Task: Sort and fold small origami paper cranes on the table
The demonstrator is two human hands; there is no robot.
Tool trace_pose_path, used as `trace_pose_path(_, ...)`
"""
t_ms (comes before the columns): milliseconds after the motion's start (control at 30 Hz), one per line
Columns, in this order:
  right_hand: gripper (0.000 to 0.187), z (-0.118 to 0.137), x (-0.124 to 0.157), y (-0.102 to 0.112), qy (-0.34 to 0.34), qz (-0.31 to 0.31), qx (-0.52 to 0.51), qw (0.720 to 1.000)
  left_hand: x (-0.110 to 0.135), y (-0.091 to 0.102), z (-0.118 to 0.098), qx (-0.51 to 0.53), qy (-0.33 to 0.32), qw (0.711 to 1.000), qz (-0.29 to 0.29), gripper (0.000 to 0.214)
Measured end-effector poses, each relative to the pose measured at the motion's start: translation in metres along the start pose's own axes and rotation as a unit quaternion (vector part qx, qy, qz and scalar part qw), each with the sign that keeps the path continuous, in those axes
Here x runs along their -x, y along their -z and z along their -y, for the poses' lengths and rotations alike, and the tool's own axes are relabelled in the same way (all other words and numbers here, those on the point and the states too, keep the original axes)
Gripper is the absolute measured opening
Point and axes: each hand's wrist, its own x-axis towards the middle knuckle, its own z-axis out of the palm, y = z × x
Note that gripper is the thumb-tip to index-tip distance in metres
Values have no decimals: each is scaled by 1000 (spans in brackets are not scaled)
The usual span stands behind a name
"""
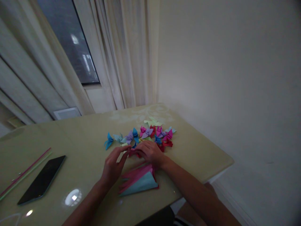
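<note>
A small piece of pinkish-red folded paper point(133, 152) sits between my two hands, partly covered by the fingers. My left hand point(114, 161) pinches its left end with thumb and forefinger. Over its right side curls my right hand point(150, 153), closed on the same paper. Just beyond the hands lies a cluster of origami cranes point(147, 133) in blue, purple, pink, red and pale green. Below my hands, on the table, rests a stack of pink and light blue paper sheets point(140, 184), partly curled up.
On the left of the glossy table point(84, 163) lie a black phone point(42, 179) and thin pink and green sticks point(28, 172). A plain wall point(230, 81) borders the right side. Curtains point(127, 56) and a window point(70, 40) stand behind the table.
</note>
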Motion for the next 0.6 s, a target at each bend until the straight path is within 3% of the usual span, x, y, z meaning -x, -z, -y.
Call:
trace_pose_path(100, 11, 1, -2, 5, -58, -53, -52, 996, 2, -2, 4, -2, 43, 999, -30, 26)
trace_pose_path(200, 13, 3, -2, 8, -93, -66, -100, 988, 4, -6, 0, 29, 56, 997, -36, 17)
trace_pose_path(400, 35, 3, 1, 5, -49, -22, -92, 994, 5, -15, -8, 65, 45, 997, -22, 21)
trace_pose_path(600, 38, 4, 0, 3, -27, -27, -106, 994, 6, -17, -8, 69, 64, 995, -29, 31)
